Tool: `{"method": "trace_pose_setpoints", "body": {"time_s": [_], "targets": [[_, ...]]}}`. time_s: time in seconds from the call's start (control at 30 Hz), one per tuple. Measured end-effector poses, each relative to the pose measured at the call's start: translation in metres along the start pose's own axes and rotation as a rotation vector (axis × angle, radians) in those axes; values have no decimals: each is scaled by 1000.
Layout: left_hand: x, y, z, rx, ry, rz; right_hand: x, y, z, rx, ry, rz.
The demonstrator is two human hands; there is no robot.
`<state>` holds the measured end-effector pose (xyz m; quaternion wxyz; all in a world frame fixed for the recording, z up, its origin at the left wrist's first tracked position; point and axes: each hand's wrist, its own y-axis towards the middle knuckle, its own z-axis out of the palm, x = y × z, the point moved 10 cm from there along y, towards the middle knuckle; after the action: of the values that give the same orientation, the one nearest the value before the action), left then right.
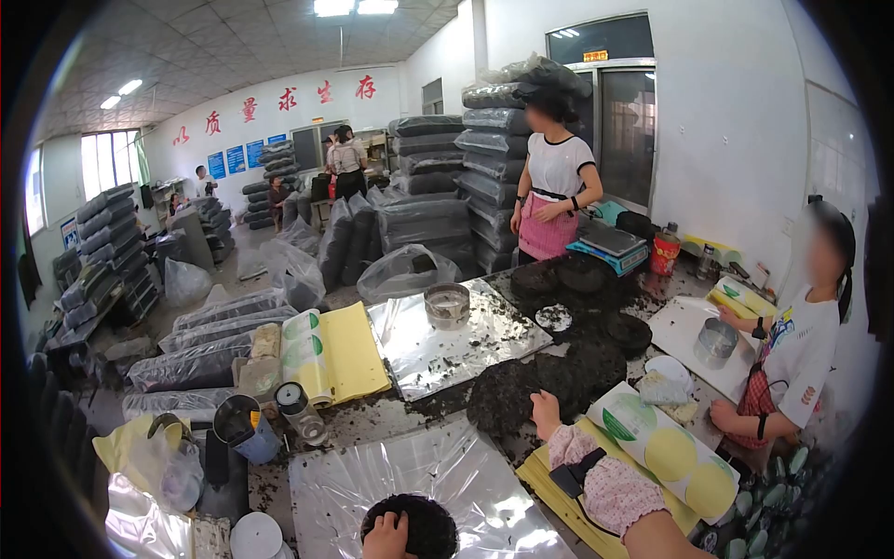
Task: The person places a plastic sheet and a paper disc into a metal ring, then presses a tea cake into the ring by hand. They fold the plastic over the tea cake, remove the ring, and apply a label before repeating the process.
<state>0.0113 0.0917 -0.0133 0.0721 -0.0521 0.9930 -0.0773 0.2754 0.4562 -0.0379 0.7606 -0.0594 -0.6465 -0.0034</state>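
Note:
My left hand (386, 538) lies with fingers spread on dark, crumbly leaf-like material (430, 527) in a round mould at the bottom of the view. Beneath that mould is a sheet of clear shiny film (349, 466) on the table. My right hand (546, 413), reaching from a pink patterned sleeve with a black device at the wrist, is at the edge of a dark round mass of the same material (503, 396). Its fingers are curled closed, and what they hold, if anything, is hidden. Close to that forearm are yellow sheets and printed paper with green and yellow circles (643, 438).
Across the table a metal ring (447, 306) stands on another film-covered board. One person (559, 177) stands behind the table; another at right holds a metal ring (716, 343). A blue cup (250, 430) and glass jar (300, 410) stand left. Bagged stacks (489, 177) fill the background.

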Motion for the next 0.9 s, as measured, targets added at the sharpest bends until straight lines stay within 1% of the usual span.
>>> {"method": "trace_pose_setpoints", "body": {"time_s": [0.3,0.4,0.6,0.7,0.8,0.9], "targets": [[1,-2,-1,-15,-23,-5,-12,6,0,27,-1,14],[0,-2,-3,-23,-20,-6,-37,24,-1,144,-52,58],[0,-2,0,-33,-29,6,-34,19,-5,93,-149,72],[4,-3,5,-41,-25,10,-21,10,-2,32,-6,18],[3,-5,3,-32,-35,4,-25,14,-4,10,-11,-6],[3,-6,1,-28,-41,1,-38,19,-5,112,-86,73]]}}
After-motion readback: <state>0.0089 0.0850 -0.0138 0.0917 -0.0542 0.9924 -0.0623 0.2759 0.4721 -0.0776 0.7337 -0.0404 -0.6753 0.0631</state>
